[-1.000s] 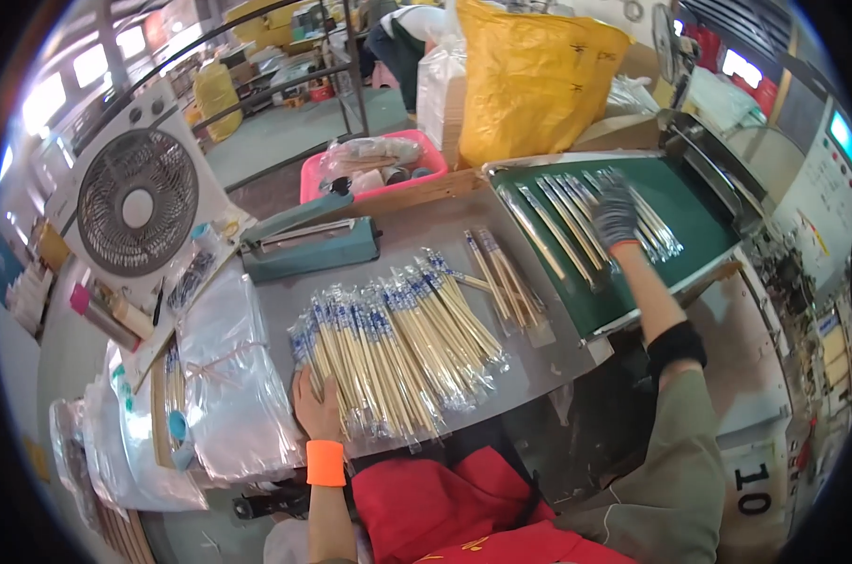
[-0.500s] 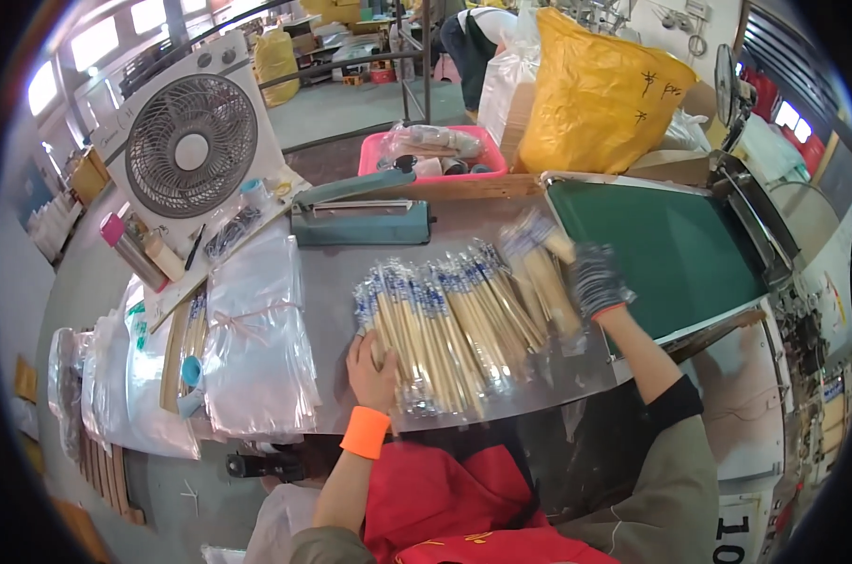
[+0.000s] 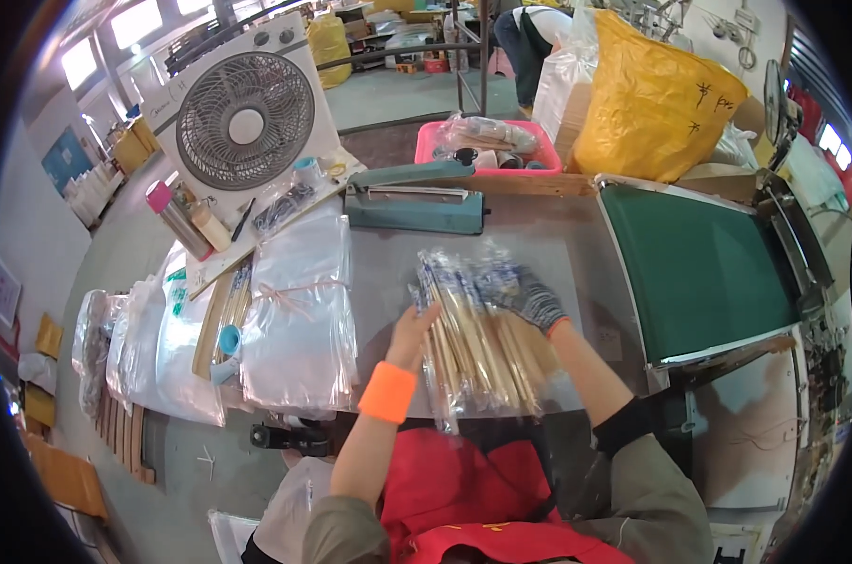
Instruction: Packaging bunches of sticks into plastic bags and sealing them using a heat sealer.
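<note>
Directly below the head camera, a fanned bundle of wooden chopsticks in clear plastic sleeves (image 3: 477, 329) lies on the grey metal surface (image 3: 539, 235), close to its near edge. The left hand (image 3: 412, 329), bare and wearing an orange wristband (image 3: 386, 392), rests against the left side of the bundle with its fingers stretched out and loosely open; whether it grips any sleeve cannot be told. The right hand (image 3: 531, 299), in a grey knit glove with an orange cuff, lies palm-down on the upper right part of the bundle, fingers spread flat over the sleeves rather than closed around them.

Left of the bundle, a stack of clear plastic bags tied with a thin band (image 3: 299, 301) lies on the same surface, with more bags and wooden sticks beyond it. Farther back, a teal impulse heat sealer (image 3: 416, 202) sits across the surface, and behind that a pink plastic basket (image 3: 487, 146) holds wrapped items. A white box fan (image 3: 247, 113) stands at the back left, with a pink-capped metal bottle (image 3: 174, 218) near it. At the right runs a green conveyor belt (image 3: 708, 273), and a large yellow plastic sack (image 3: 651, 94) stands behind its far end.
</note>
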A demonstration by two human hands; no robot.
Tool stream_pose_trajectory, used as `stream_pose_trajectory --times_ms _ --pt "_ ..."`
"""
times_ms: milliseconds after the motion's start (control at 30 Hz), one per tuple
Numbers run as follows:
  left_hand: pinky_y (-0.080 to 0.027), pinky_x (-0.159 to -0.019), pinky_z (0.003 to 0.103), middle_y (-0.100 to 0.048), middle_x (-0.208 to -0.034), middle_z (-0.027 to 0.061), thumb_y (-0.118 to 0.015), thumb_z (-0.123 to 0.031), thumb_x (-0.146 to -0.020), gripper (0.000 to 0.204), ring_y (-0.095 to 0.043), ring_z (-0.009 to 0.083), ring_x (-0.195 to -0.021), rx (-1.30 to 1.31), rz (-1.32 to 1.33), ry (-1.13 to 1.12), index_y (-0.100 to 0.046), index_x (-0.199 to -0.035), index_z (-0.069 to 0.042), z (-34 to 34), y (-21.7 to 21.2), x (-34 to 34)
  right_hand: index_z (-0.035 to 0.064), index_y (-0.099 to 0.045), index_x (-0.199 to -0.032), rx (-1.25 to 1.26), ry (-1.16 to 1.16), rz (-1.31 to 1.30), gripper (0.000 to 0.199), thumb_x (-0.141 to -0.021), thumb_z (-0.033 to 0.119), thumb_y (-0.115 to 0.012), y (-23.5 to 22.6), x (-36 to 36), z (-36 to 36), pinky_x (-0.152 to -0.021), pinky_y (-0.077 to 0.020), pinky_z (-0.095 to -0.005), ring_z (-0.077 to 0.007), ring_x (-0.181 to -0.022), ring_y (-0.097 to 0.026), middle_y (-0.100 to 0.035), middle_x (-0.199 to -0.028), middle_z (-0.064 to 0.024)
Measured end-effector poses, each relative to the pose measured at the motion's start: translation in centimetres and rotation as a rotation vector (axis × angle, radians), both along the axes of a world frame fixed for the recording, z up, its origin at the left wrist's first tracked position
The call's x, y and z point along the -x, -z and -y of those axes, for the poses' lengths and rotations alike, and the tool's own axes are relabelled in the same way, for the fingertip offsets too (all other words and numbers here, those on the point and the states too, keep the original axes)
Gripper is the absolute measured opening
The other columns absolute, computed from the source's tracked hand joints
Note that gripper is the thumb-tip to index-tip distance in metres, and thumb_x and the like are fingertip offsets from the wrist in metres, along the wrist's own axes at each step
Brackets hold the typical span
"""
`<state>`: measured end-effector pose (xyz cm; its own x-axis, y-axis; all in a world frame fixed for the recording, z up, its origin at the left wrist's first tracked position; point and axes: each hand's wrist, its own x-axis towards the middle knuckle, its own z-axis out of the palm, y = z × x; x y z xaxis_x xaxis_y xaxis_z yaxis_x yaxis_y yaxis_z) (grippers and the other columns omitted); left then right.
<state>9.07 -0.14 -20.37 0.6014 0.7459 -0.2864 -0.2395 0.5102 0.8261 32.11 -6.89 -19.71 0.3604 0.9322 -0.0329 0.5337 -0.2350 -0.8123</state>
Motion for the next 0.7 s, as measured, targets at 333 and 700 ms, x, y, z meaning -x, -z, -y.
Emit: stream_pose_trajectory --times_ms 333,700 --pt "-0.035 -0.098 0.033 -0.041 -0.126 0.011 -0.069 -0.01 -0.075 0.079 -0.043 0.0196 -0.115 -0.216 -0.106 -0.124 -0.019 -0.135 0.001 15.1 1.2 5.7 0.0041 -0.04 -0.125 -0.3 0.072 -0.472 0.067 -0.073 0.033 -0.071 -1.3 14.3 16.6 -0.092 -0.0399 -0.034 -0.0243 -0.108 -0.05 -0.05 -0.119 -0.0135" --pt "-0.038 -0.095 0.031 -0.048 -0.12 0.0066 -0.076 -0.014 -0.07 0.08 -0.047 0.015 -0.11 -0.076 -0.013 0.466 -0.027 -0.133 -0.002 14.8 -1.0 7.4 0.0027 -0.037 -0.128 -0.232 -0.064 -0.824 0.069 -0.073 0.027 -0.071 -0.8 10.5 15.7 -0.096 -0.0382 -0.0324 -0.0225 -0.113 -0.047 -0.051 -0.119 -0.0117"
